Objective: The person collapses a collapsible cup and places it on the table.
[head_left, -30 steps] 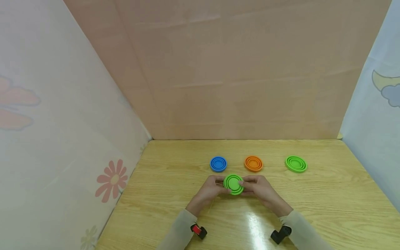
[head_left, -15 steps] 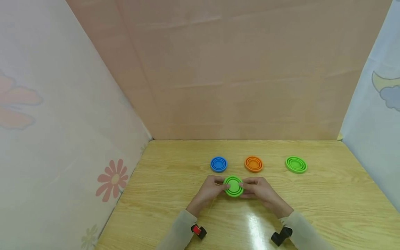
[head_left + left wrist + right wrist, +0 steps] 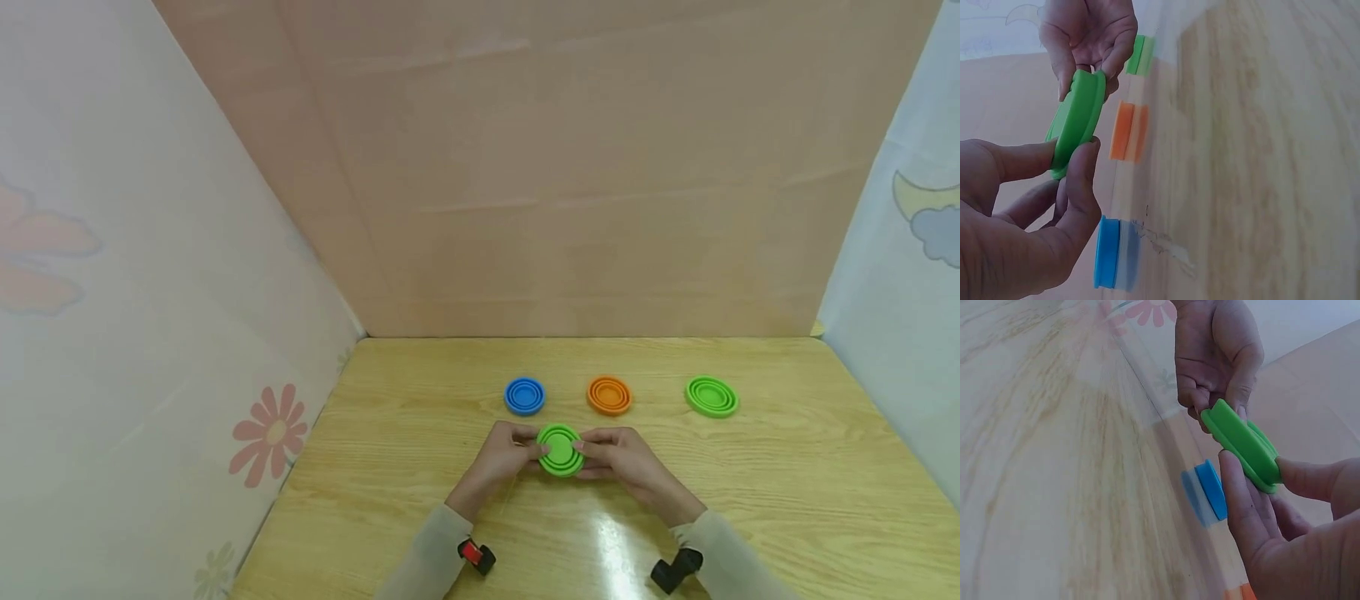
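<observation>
A light green collapsible silicone cup (image 3: pixel 560 452), folded flat into rings, is held between both hands above the table. My left hand (image 3: pixel 504 452) pinches its left side, thumb on the ringed face and fingers behind. On the opposite side my right hand (image 3: pixel 628 460) pinches it the same way. The left wrist view shows the cup (image 3: pixel 1079 119) edge-on and tilted, both hands at its rim. Beyond the hands lie a blue folded cup (image 3: pixel 524 396), an orange one (image 3: pixel 609 395) and a second green one (image 3: pixel 712 397), flat on the wood.
The wood-grain table (image 3: pixel 390 417) runs back to a beige fabric wall (image 3: pixel 562 208). A pale panel with flowers (image 3: pixel 187 292) closes the left side, another with a moon and cloud (image 3: pixel 900 275) the right. Each sleeve carries a black wrist-camera mount (image 3: pixel 677 570).
Both hands have brought the green cup slightly nearer to the body. The left thumb has shifted from its lower rim up to its left side. The three cups on the table stay put.
</observation>
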The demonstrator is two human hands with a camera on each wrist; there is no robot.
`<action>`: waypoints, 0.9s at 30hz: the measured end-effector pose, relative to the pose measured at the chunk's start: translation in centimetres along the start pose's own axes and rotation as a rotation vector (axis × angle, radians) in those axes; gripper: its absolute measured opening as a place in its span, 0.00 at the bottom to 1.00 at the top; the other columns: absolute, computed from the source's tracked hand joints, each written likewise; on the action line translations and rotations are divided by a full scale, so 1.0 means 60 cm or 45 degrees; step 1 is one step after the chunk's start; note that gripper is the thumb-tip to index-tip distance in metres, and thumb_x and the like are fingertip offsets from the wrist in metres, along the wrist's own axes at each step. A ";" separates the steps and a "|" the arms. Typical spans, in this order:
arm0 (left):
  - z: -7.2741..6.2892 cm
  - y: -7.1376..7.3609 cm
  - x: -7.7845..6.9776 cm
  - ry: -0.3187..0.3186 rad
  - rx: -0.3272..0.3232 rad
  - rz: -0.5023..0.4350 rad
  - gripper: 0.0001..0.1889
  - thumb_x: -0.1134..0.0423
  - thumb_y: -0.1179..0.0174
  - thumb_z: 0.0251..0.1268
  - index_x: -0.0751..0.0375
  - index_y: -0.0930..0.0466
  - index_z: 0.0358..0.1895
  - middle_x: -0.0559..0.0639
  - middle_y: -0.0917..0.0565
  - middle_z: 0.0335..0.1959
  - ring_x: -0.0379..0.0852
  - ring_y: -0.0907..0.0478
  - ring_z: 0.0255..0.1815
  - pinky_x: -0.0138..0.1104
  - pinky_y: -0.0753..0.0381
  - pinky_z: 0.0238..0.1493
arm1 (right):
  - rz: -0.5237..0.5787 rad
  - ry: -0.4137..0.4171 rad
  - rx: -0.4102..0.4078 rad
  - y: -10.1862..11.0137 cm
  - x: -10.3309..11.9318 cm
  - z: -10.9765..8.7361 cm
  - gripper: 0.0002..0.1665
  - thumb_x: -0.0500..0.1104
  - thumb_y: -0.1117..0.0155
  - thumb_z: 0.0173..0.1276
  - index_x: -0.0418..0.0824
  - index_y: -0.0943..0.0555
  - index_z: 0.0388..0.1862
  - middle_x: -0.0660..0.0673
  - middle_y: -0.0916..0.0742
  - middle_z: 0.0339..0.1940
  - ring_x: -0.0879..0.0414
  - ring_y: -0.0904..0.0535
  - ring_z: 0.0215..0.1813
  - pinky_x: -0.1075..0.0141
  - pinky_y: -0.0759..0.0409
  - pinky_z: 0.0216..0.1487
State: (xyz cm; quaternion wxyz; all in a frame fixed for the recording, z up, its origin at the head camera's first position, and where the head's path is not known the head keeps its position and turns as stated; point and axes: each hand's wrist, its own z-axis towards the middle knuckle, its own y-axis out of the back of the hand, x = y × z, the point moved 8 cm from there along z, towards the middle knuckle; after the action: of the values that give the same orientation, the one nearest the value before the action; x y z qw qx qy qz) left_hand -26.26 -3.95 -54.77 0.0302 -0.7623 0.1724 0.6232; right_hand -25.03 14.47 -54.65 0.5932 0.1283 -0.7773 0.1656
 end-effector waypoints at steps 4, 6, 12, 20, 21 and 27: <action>-0.002 0.002 0.002 0.007 0.012 -0.048 0.14 0.69 0.31 0.69 0.68 0.12 0.55 0.56 0.09 0.44 0.42 0.11 0.39 0.34 0.07 0.41 | 0.011 0.000 0.020 -0.001 -0.001 0.000 0.28 0.41 0.37 0.79 0.19 0.24 0.65 0.44 0.08 0.45 0.55 0.09 0.46 0.57 0.08 0.52; -0.002 0.003 0.004 0.017 0.033 -0.071 0.14 0.68 0.31 0.69 0.68 0.11 0.54 0.56 0.09 0.44 0.43 0.11 0.40 0.34 0.07 0.42 | 0.016 0.000 0.031 -0.002 -0.001 0.000 0.27 0.41 0.37 0.79 0.19 0.24 0.65 0.45 0.08 0.46 0.55 0.09 0.46 0.58 0.08 0.53; -0.004 0.005 0.005 0.044 0.088 -0.125 0.14 0.66 0.30 0.69 0.68 0.11 0.54 0.56 0.08 0.46 0.42 0.11 0.42 0.37 0.07 0.46 | 0.007 0.019 0.065 -0.006 0.005 -0.002 0.30 0.42 0.36 0.79 0.20 0.27 0.69 0.42 0.09 0.53 0.56 0.09 0.50 0.59 0.09 0.56; 0.001 0.010 0.007 0.077 0.112 -0.253 0.15 0.66 0.32 0.71 0.71 0.12 0.54 0.56 0.09 0.45 0.40 0.10 0.40 0.33 0.07 0.46 | -0.181 0.100 0.084 -0.004 0.014 -0.004 0.42 0.43 0.27 0.72 0.36 0.32 0.80 0.30 0.25 0.76 0.42 0.18 0.68 0.57 0.13 0.64; 0.000 0.010 0.008 0.085 0.118 -0.262 0.15 0.65 0.32 0.71 0.71 0.12 0.54 0.56 0.09 0.45 0.40 0.10 0.40 0.33 0.08 0.45 | -0.214 0.112 0.097 -0.005 0.015 -0.004 0.43 0.44 0.26 0.71 0.38 0.32 0.80 0.31 0.26 0.78 0.38 0.21 0.72 0.56 0.14 0.66; -0.001 0.009 0.018 0.158 0.160 -0.332 0.15 0.63 0.32 0.72 0.69 0.12 0.56 0.54 0.09 0.44 0.39 0.11 0.40 0.31 0.08 0.45 | -0.289 0.141 0.188 -0.017 0.013 -0.002 0.49 0.43 0.22 0.67 0.44 0.35 0.82 0.35 0.27 0.80 0.35 0.23 0.74 0.52 0.20 0.70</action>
State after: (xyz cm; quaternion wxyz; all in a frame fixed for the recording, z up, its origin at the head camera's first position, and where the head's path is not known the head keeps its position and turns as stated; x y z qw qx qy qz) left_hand -26.17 -4.71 -55.70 0.1476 -0.8119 0.1122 0.5536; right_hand -24.75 13.60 -53.75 0.6391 0.2495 -0.7094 0.1611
